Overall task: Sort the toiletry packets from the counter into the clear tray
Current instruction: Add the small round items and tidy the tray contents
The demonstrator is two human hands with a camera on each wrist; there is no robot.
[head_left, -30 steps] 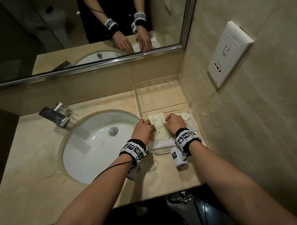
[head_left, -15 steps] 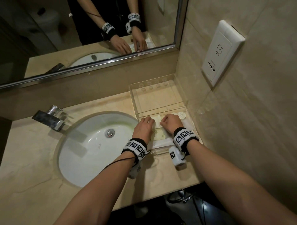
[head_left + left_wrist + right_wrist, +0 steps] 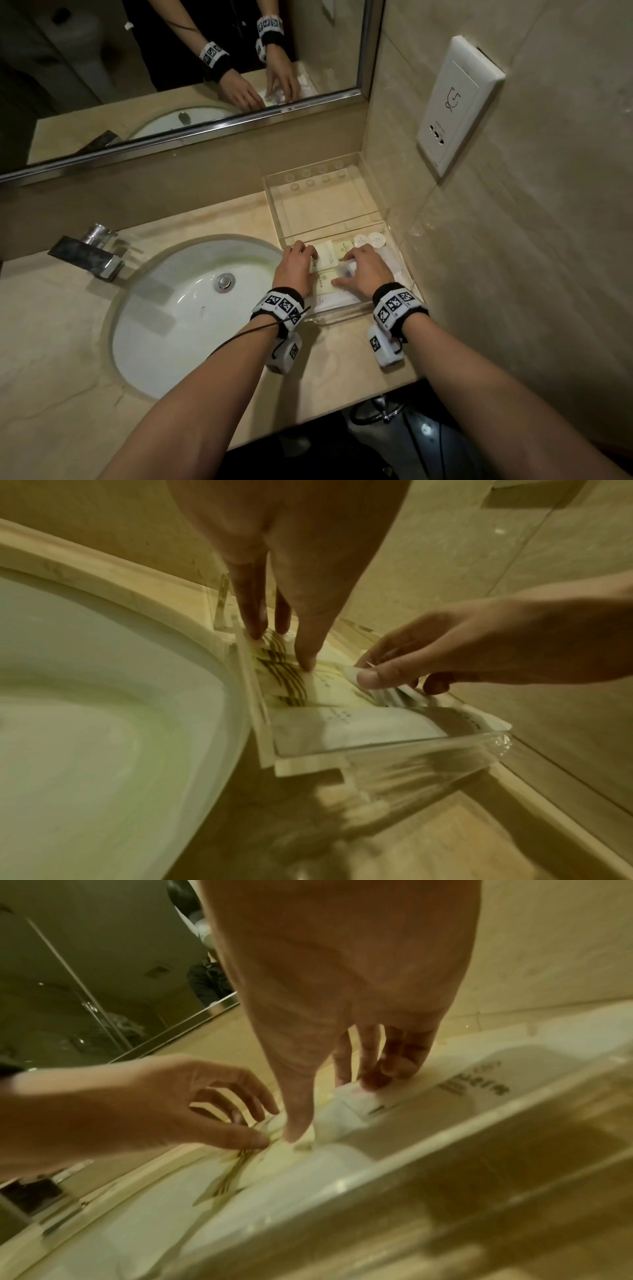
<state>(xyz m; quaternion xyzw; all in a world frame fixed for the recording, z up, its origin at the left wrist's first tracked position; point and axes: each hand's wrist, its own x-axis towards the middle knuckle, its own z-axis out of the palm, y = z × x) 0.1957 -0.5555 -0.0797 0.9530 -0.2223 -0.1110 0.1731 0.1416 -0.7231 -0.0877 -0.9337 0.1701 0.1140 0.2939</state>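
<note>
Left hand point(image 3: 295, 266) fingers point(image 3: 255, 610) lie nearly straight, tips pressing cream packets point(image 3: 324, 254) in the clear tray point(image 3: 397, 240). Right hand point(image 3: 366, 272) pinches a white packet point(image 3: 356, 672) at 3 o'clock. The basin point(image 3: 178, 308) lies at 9 o'clock on the worktop point(image 3: 51, 342).

Both forearms reach forward side by side; left hand point(image 3: 297, 265) fingers straight, pointing down; right hand point(image 3: 368, 270) fingers curled, pinching.

The clear tray point(image 3: 383, 205) leaves its far compartment open from above, hemmed by mirror wall point(image 3: 205, 178) and side wall point(image 3: 513, 274).
</note>
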